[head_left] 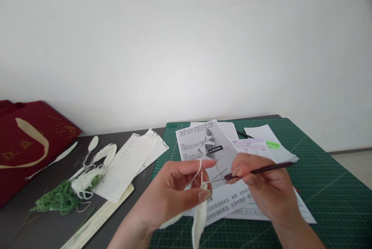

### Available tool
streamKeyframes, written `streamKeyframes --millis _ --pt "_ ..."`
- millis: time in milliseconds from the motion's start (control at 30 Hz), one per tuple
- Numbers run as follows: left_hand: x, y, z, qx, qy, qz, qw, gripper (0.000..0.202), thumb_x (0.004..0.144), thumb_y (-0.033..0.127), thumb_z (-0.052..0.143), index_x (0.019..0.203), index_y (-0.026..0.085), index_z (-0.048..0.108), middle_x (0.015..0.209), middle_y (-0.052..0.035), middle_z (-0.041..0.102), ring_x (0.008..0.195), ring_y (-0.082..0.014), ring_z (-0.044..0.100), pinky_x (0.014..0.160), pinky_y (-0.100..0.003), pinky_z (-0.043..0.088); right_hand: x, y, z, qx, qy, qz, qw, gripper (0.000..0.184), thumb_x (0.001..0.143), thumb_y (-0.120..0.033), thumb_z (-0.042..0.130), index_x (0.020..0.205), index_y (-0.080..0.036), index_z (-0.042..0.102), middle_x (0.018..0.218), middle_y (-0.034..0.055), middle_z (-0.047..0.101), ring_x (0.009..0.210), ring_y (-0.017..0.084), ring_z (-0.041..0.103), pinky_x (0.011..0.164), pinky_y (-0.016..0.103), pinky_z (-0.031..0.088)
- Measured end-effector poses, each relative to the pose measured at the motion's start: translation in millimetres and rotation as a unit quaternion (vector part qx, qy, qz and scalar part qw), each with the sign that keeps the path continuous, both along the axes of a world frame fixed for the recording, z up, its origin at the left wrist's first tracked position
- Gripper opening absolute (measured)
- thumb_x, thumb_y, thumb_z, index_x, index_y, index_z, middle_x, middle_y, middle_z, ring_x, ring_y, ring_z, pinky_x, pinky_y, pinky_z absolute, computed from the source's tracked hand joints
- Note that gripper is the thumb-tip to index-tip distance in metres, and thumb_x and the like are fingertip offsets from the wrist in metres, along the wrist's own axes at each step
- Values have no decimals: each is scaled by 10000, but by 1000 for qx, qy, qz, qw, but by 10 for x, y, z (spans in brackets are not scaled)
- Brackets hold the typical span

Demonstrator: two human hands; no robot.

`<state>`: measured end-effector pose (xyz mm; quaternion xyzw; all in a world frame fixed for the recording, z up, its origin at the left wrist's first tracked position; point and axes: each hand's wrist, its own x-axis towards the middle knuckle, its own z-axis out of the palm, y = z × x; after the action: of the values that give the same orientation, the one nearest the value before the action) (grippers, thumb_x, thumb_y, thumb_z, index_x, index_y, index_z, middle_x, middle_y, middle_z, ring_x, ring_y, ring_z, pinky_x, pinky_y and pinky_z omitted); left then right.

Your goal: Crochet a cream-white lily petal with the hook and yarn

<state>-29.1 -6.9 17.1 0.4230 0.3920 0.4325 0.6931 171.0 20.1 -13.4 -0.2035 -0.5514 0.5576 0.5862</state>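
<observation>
My left hand (183, 189) pinches a white crocheted petal (199, 220) between thumb and fingers, and a strand of white yarn (200, 169) loops over its raised index finger. A second white piece hangs behind that hand, partly hidden. In my right hand (261, 181) is a crochet hook (273, 167) with a dark handle, held like a pen. Its thin metal shaft points left and its tip meets the top of the petal at the left fingertips. Both hands are above printed sheets (192, 140) showing a flower picture and Chinese text.
Under the sheets lies a green cutting mat (314, 163). To the left are green yarn (59, 198), white yarn (87, 181), several white petals (109, 155), handwritten paper (124, 163) and a ruler (101, 218). A dark red bag (35, 140) stands far left, against the white wall.
</observation>
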Motion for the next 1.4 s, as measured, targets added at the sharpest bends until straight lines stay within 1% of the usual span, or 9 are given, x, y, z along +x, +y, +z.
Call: streamKeyframes --millis 100,200,400,600,700,800,933,1167,1400 --pt "24 -18 -6 37 50 37 997 361 682 220 781 1042 231 759 743 -51 673 800 -247 608 778 -393 460 -15 -9 -7 4 -3 0 1000 74 846 -271 670 872 -247 735 759 31 666 680 174 628 611 300 510" --pt "28 -39 -4 37 71 43 996 391 681 230 775 1071 240 748 768 -57 677 820 -258 606 777 -391 451 -15 -10 -15 0 0 -1 1000 74 846 -270 670 876 -251 735 759 28 666 675 171 627 604 297 505" --pt "-9 -54 -30 -23 17 -5 1000 427 644 199 794 1067 231 748 711 -30 641 715 -199 590 726 -345 447 -10 -3 -39 -15 8 12 1000 60 836 -257 685 861 -244 738 740 18 675 671 164 624 597 287 489" --pt "-34 -26 -20 -78 -53 -52 994 426 607 184 818 1029 180 761 778 -77 700 738 -222 630 709 -339 461 -19 -7 -29 -45 5 19 999 65 835 -279 689 858 -242 737 719 7 677 654 153 610 598 281 457" --pt "-38 -9 -8 -95 -74 -65 991 425 569 149 834 988 185 773 754 -77 722 695 -205 642 677 -315 472 -6 -10 -5 -37 2 41 998 74 839 -290 683 861 -247 738 716 10 668 661 161 601 606 294 450" --pt "-39 1 -6 -109 -85 -81 987 418 552 127 840 962 180 779 714 -67 728 637 -157 633 626 -250 470 13 -14 19 -29 -4 54 998 78 844 -297 676 858 -251 737 704 9 661 663 159 593 607 291 449" --pt "-36 3 -8 -114 -106 -100 983 414 546 103 836 952 164 780 627 -30 688 536 -96 580 533 -187 440 36 -18 33 -13 -8 65 998 77 846 -294 675 860 -255 739 723 11 655 672 155 593 606 284 464" --pt "-57 16 -47 -118 -114 -133 978 445 527 117 840 967 138 774 554 -4 644 472 -79 530 508 -198 446 71 -25 68 52 -23 70 996 90 862 -266 657 874 -235 741 735 28 677 697 158 597 616 275 499" --pt "-90 16 -81 -125 -101 -166 973 482 542 148 849 1013 106 756 565 4 606 472 -73 497 511 -202 453 82 -13 77 70 -35 83 993 106 872 -271 646 898 -233 741 743 32 681 693 147 610 603 259 499"
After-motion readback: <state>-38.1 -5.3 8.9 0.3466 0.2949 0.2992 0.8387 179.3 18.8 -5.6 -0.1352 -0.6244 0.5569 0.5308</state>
